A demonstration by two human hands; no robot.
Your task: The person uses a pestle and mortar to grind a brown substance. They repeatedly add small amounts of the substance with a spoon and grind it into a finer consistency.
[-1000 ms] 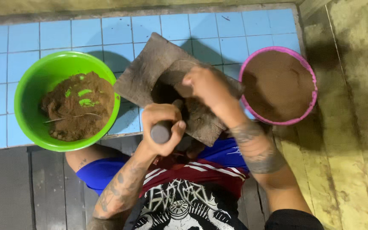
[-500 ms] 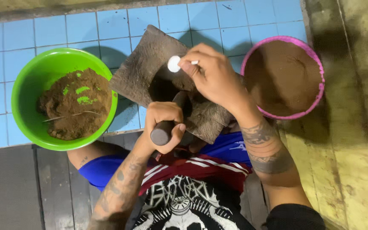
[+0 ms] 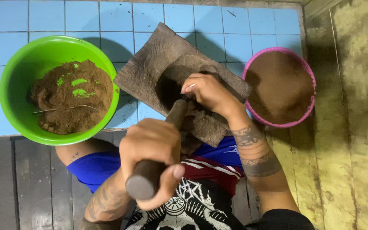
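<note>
My left hand (image 3: 152, 149) grips a dark wooden pestle (image 3: 173, 117) whose lower end points into the hollow of a grey stone mortar slab (image 3: 150, 68). My right hand (image 3: 207, 93) rests on the slab beside the pestle's tip, fingers curled, with a small white thing (image 3: 191, 86) showing between the fingertips. The slab leans against my lap, over blue shorts (image 3: 94, 166). What lies inside the hollow is hidden in shadow.
A green bowl (image 3: 18, 76) of brown powder with green specks sits to the left on blue tiles (image 3: 5, 21). A pink-rimmed bowl (image 3: 305, 72) of brown powder stands to the right. Worn yellow planks (image 3: 354, 106) run along the right, dark boards (image 3: 18, 183) at the lower left.
My right hand came down from the slab's upper part, where it held a small white piece, to the hollow. My left hand lifted the pestle's butt closer to the camera.
</note>
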